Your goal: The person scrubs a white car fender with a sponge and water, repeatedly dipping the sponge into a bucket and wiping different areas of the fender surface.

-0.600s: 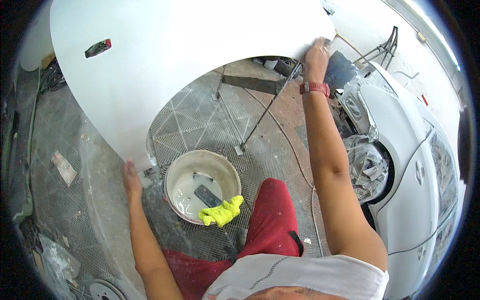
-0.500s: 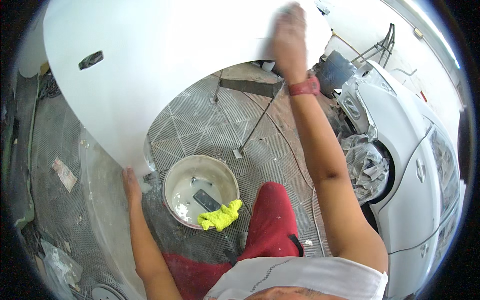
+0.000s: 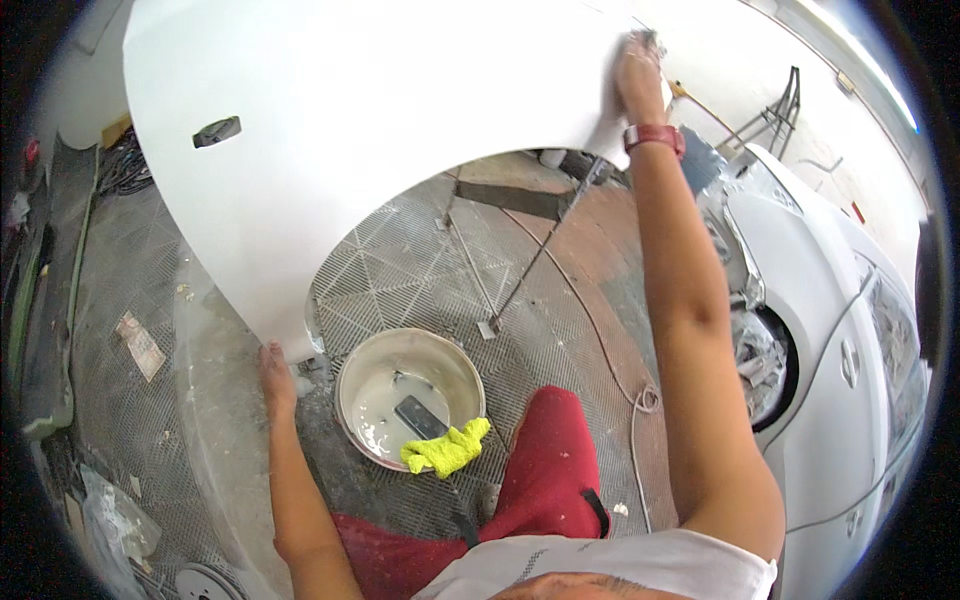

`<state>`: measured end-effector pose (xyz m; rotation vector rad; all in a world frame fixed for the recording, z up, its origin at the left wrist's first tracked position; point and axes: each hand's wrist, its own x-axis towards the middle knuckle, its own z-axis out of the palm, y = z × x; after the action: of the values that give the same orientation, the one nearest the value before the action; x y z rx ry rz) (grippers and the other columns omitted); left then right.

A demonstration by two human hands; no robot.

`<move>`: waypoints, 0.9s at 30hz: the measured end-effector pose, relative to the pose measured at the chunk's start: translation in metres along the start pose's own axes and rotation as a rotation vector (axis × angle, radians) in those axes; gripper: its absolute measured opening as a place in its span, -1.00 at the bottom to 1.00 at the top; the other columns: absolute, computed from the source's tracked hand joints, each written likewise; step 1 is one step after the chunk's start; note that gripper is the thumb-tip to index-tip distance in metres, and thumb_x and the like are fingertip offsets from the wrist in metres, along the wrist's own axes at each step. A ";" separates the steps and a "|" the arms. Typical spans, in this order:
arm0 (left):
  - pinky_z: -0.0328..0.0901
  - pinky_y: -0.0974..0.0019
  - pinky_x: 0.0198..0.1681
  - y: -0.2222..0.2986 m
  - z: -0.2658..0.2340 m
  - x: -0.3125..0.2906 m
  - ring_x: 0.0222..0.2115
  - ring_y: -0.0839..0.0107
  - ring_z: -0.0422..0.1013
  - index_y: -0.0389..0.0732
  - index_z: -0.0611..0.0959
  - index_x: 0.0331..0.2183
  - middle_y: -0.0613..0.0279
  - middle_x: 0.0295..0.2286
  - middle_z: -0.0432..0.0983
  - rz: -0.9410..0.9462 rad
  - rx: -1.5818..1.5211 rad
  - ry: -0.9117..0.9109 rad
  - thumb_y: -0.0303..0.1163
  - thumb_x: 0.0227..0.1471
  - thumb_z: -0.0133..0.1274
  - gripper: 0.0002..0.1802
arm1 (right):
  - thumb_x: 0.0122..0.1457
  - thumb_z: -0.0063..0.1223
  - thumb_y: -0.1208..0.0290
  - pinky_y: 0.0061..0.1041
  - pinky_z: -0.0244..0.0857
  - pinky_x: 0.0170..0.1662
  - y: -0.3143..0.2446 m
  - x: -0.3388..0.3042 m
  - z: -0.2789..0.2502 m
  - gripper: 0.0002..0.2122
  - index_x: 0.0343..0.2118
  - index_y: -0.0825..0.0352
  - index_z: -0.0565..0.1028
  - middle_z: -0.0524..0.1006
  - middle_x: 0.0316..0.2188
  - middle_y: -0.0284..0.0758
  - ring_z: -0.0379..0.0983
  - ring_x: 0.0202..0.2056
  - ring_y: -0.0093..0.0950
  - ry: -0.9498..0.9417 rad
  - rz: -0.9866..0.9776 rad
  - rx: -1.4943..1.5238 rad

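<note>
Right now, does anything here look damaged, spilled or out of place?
Nothing looks damaged. The yellow cloth hangs over the rim of the bucket, which holds shallow whitish water and a dark block. Whitish residue streaks the floor grating.

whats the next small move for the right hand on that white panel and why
Probably a short stroke back down and inward across the white panel. The right hand is pressed flat at the panel's far upper edge, with little surface left beyond it, while the left hand steadies the lower tip.

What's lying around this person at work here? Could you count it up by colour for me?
White: 3 (fender panel, bucket, car)
Yellow: 1 (cloth)
Dark: 1 (block in bucket)
Red: 1 (wristband)
Total: 6
</note>
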<state>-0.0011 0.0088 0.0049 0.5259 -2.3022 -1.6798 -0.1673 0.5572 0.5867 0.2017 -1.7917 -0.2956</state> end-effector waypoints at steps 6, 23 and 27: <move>0.09 -0.05 0.44 -0.011 -0.003 0.003 0.39 -0.24 0.20 -0.42 0.33 0.38 -0.35 0.35 0.29 0.042 0.068 0.076 0.37 0.42 -0.26 0.01 | 0.49 -0.12 0.20 0.01 -0.16 0.58 -0.305 0.029 -0.080 -0.42 0.44 0.45 0.25 0.18 0.50 0.06 -0.03 0.54 0.05 0.062 -0.143 0.526; 0.07 -0.13 0.46 0.036 -0.003 -0.024 0.37 -0.35 0.17 -0.47 0.28 0.38 -0.49 0.33 0.24 -0.008 0.073 0.053 0.43 0.40 -0.34 0.09 | 0.38 0.06 0.24 -0.07 0.08 0.51 -0.436 0.037 -0.111 -0.45 0.33 0.46 0.39 0.32 0.41 0.06 0.21 0.44 0.01 0.230 -0.741 0.600; 0.12 -0.13 0.42 0.042 -0.009 -0.028 0.33 -0.35 0.22 -0.50 0.35 0.32 -0.48 0.29 0.30 0.005 0.063 0.045 0.32 0.44 -0.25 -0.01 | 0.53 -0.27 0.27 -0.18 0.16 0.48 -0.476 0.076 -0.135 -0.54 0.29 0.46 0.45 0.44 0.32 0.10 0.31 0.41 -0.06 0.358 -0.504 0.575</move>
<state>0.0213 0.0243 0.0475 0.5638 -2.3290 -1.5815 -0.0643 0.0696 0.5418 1.0560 -1.4076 -0.0791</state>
